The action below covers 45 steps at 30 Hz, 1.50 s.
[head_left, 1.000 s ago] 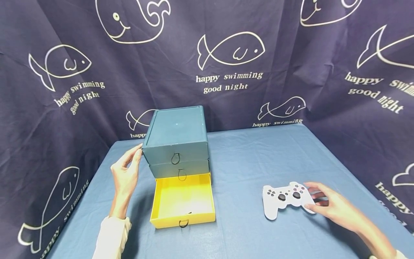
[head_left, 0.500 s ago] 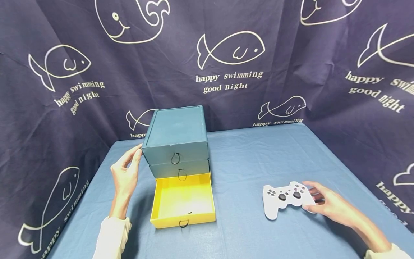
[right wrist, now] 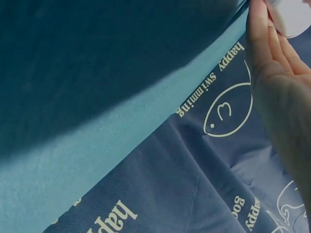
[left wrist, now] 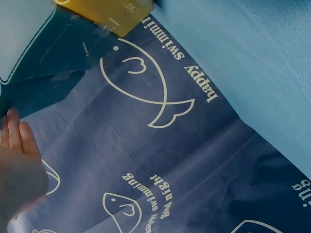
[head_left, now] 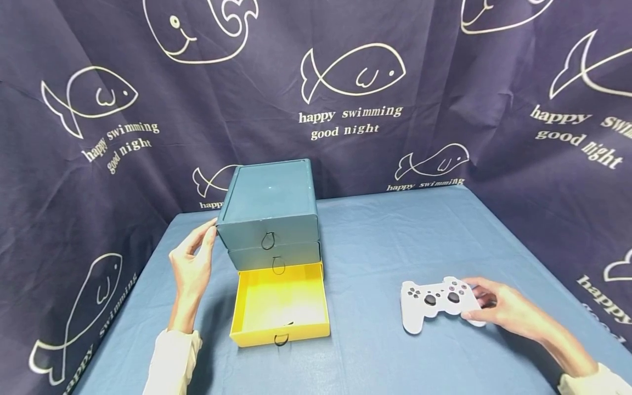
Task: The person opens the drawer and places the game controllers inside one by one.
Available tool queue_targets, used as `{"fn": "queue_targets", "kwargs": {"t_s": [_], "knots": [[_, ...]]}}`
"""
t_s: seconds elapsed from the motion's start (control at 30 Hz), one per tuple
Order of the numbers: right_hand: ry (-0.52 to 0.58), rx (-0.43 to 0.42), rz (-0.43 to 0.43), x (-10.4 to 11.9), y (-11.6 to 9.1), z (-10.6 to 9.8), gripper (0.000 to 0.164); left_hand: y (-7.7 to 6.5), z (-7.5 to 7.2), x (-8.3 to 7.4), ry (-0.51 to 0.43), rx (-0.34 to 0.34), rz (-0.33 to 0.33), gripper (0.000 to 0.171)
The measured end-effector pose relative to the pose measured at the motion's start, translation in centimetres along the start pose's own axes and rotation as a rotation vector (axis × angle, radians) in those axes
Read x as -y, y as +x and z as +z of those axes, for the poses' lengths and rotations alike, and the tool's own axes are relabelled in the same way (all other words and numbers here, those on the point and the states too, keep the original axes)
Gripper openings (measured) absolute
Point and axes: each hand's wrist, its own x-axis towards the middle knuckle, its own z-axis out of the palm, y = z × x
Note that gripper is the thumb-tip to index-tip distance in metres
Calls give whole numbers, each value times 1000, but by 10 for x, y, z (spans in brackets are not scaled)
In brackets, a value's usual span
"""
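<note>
A teal drawer unit (head_left: 269, 192) stands left of the middle, its two upper drawers closed. Its lowest drawer, a yellow one (head_left: 278, 299), is pulled out; a small dark mark shows on its floor. My left hand (head_left: 193, 263) touches the unit's upper front left corner, fingers fairly straight along the side; the left wrist view shows those fingers (left wrist: 17, 133) against the teal wall. On the right, my right hand (head_left: 508, 310) grips the right handle of a white game controller (head_left: 439, 299), thumb in front and fingers behind. The controller's buttons and sticks face up.
A blue cloth (head_left: 375, 247) covers the table. Dark blue fabric (head_left: 355, 164) with white fish drawings hangs behind and along both sides. Small black loop pulls (head_left: 281, 340) hang from the drawer fronts.
My right thumb and fingers have closed a little further over the controller's right handle. The controller has barely shifted. My left hand and the drawers have stayed in place.
</note>
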Motion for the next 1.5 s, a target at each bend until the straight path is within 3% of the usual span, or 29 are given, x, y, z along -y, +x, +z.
{"fn": "queue_targets", "kwargs": {"t_s": [0.77, 1.1, 1.5], "knots": [[-23, -42, 60, 28, 1, 12, 59, 0, 1, 1, -6, 17, 10, 26], [-64, -70, 133, 45, 6, 19, 66, 1, 0, 0, -2, 9, 6, 27], [-13, -176, 86, 61, 16, 38, 68, 0, -2, 1, -2, 13, 10, 25]]}}
